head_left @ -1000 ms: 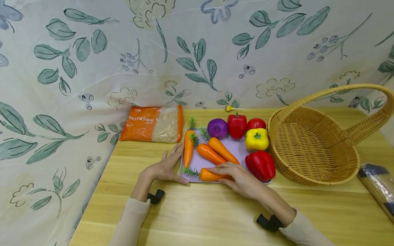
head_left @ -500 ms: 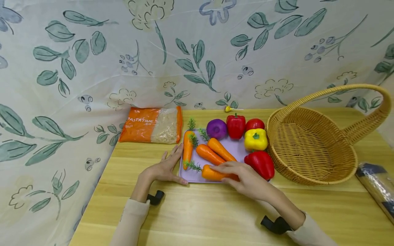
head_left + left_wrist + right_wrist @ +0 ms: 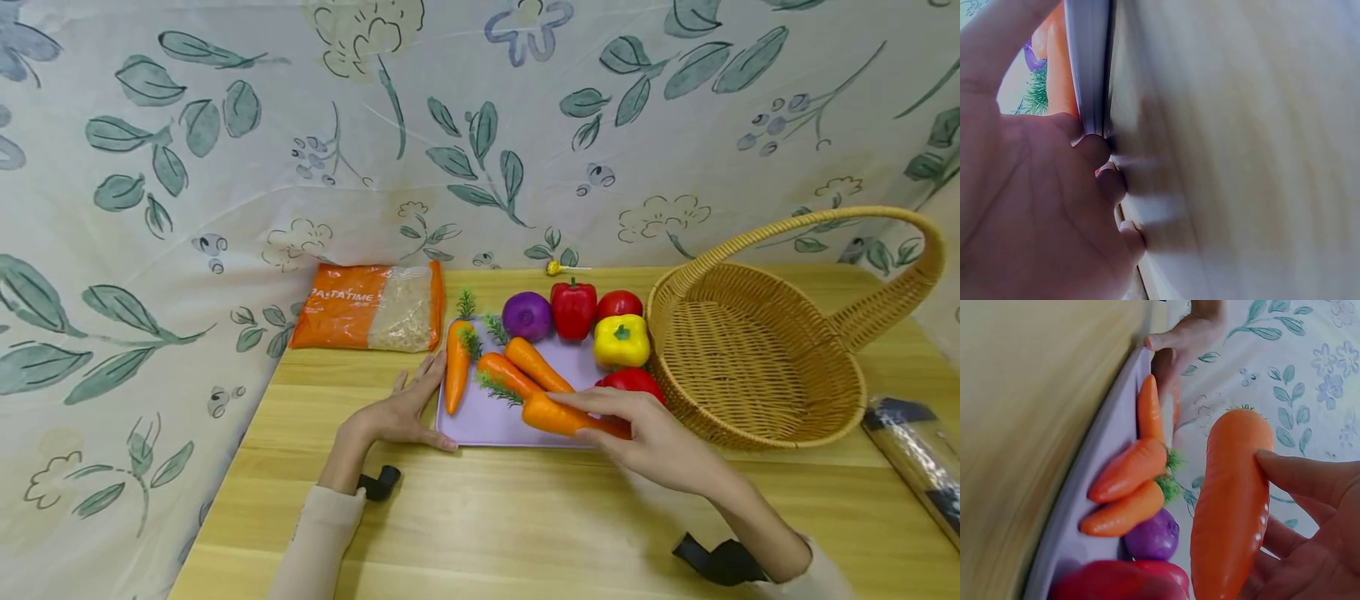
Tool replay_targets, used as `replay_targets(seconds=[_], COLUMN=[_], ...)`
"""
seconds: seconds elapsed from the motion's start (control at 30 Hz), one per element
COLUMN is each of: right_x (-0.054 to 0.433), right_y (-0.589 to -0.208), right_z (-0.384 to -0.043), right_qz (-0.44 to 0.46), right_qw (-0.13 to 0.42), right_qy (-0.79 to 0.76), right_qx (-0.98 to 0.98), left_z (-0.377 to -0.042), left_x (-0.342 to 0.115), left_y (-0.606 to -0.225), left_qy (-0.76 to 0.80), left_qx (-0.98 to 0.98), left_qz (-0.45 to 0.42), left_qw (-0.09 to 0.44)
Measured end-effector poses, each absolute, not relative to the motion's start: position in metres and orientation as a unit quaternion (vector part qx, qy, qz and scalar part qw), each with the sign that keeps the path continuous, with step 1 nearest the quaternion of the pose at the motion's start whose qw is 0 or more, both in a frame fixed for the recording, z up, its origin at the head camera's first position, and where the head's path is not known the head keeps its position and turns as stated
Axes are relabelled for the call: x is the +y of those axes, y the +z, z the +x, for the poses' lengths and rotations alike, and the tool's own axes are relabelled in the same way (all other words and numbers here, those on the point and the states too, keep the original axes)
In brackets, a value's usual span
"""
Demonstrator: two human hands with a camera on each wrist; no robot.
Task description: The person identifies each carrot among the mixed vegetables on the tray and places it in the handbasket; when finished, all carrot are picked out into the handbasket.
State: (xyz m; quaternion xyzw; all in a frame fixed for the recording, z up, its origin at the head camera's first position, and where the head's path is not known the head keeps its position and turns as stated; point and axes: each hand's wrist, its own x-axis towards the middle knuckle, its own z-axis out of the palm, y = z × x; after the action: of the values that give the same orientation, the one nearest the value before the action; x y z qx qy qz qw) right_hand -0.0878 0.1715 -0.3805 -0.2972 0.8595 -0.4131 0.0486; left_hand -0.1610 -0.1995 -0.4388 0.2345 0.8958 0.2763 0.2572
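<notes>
Right hand (image 3: 652,437) pinches the glossy orange plastic carrot (image 3: 558,414) mid-body — likely light, rigid, slick; left hand (image 3: 401,410), fingers straight, steadies the lilac tray (image 3: 480,425).

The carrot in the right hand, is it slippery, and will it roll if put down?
The carrot looks glossy and smooth, so it is probably a little slippery. The right hand lifts it with fingertips only, so it seems light and stiff. Round and tapered, it may roll in a curve.
</notes>
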Motion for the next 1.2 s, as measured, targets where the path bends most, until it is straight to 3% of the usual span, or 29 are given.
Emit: replay_targets(seconds=[0.53,0.83,1.2], right_x=[0.250,0.285,0.341], right_y=[-0.353,-0.362,-0.360], right_z=[-0.073,-0.073,-0.080], right_qz=[-0.247,-0.210,-0.133], right_qw=[-0.069,-0.095,-0.077], right_qy=[-0.353,-0.323,-0.264], right_qx=[0.900,0.918,0.952], left_z=[-0.161,-0.162,-0.162], left_x=[-0.199,-0.199,-0.199], left_y=[-0.439,-0.439,-0.440], left_qy=[0.274,0.276,0.278], left_qx=[0.896,0.895,0.894], left_qz=[0.230,0.230,0.233], left_qw=[0.263,0.264,0.264])
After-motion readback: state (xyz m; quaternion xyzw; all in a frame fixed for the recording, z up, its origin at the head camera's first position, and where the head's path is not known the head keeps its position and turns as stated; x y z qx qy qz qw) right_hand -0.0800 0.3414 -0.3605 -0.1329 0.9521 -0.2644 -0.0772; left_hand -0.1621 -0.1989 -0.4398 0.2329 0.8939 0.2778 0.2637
